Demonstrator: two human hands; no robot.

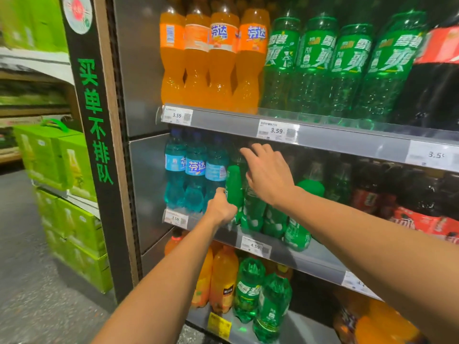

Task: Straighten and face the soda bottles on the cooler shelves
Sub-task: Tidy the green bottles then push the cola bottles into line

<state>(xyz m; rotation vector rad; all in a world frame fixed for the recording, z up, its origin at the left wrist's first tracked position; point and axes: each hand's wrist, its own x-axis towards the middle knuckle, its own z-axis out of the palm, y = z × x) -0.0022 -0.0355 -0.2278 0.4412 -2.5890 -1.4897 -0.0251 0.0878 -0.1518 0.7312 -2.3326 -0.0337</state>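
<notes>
Head camera shows a green soda bottle (234, 187) on the middle cooler shelf (293, 254), tilted, with its top leaning toward 11 o'clock. The left hand (221, 207) is closed around the lower part of this bottle. The right hand (269, 173) is at 2 o'clock from it, with fingers spread open, reaching over the other green bottles (273, 219); whether it touches them I cannot tell. At 9 o'clock from the held bottle stand three blue soda bottles (195, 170), upright and close together. At 3 o'clock, further along the shelf, are dark cola bottles (419, 212) with red labels. On the upper shelf stand orange bottles (213, 60) and more green ones (347, 65). Price tags (277, 130) hang on the shelf edges.
</notes>
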